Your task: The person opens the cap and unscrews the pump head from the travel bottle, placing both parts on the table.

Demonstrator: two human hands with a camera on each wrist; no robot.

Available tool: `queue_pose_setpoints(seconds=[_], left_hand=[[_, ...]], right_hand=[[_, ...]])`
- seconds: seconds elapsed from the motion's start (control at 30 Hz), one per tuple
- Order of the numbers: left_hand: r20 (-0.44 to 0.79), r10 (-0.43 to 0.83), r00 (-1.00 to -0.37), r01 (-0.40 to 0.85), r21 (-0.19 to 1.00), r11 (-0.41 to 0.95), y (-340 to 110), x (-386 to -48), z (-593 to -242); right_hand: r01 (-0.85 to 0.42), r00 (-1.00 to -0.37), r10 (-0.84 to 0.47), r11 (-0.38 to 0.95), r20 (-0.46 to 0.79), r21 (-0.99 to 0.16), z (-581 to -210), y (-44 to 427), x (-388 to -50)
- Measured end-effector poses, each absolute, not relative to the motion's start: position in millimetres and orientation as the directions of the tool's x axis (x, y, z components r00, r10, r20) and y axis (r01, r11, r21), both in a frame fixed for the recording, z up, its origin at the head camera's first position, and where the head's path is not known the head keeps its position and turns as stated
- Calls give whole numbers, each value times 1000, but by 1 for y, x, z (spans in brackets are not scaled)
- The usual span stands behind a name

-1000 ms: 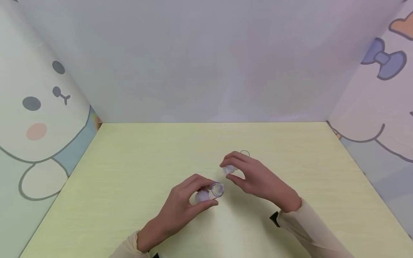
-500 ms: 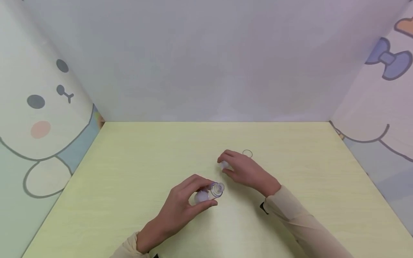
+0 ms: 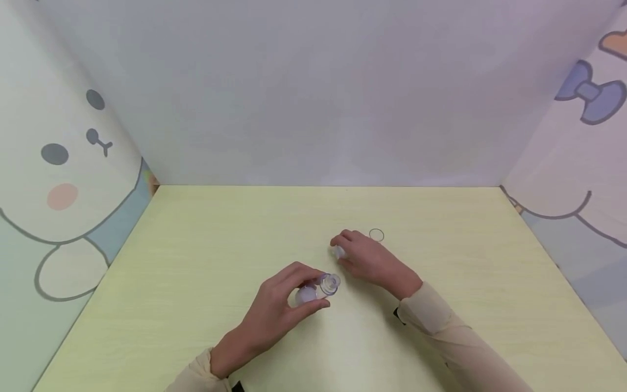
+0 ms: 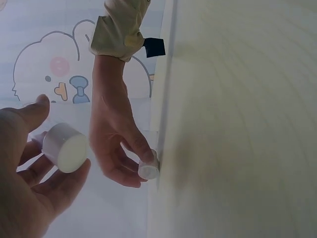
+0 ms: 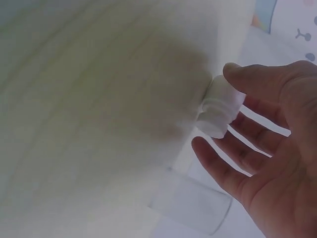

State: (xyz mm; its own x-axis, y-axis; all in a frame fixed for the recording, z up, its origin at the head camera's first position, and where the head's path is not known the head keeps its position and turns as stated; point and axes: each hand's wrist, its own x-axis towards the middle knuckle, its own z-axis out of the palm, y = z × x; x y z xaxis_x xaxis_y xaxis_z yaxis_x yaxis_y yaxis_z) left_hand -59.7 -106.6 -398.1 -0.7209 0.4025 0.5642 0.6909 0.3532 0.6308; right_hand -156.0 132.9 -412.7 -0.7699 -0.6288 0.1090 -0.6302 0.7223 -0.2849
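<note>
My left hand (image 3: 274,305) holds a small clear bottle with a white lower part (image 3: 307,294) above the table, its round clear mouth tilted up to the right. In the left wrist view the bottle's white base (image 4: 67,148) shows between thumb and fingers. Farther off and to the right, my right hand (image 3: 367,260) pinches a small white stepped cap (image 5: 219,106) low at the tabletop. The thumb lies against the cap, with some fingers behind it and one fingertip standing clear of it. Those fingers partly hide the cap in the head view.
Just beyond the right hand, a clear cylindrical cover (image 5: 193,201) stands on the table; from above only its thin round rim (image 3: 376,234) shows. The pale yellow table (image 3: 220,228) ends at a plain back wall, with cartoon-printed panels (image 3: 63,163) on both sides.
My right hand has moved slightly left and down to the tabletop with the white cap. The left hand stays nearly in place, the bottle's mouth turned a little.
</note>
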Motion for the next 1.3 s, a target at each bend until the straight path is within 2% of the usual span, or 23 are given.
queue_pose_setpoints(seconds=[0.2,0.47,0.9,1.3], left_hand=[[488,381,-785,611,711,349,-107,-71,-402],[297,328,-897,410,836,364,-109,-96,-405],[83,245,-966,161,935,317,-108,-142,-411],[11,188,-982,86,913,398,-111,-154,-430]], right_hand=[[-658,-751,-639,744,164,-117,-404,135,-146],[-675,-698,-667,734,260,72,-395,150,-119],[-647,-705,-625,760,335,56,-395,170,-62],[-644,-712,-602,765,362,6,-403,168,-34]])
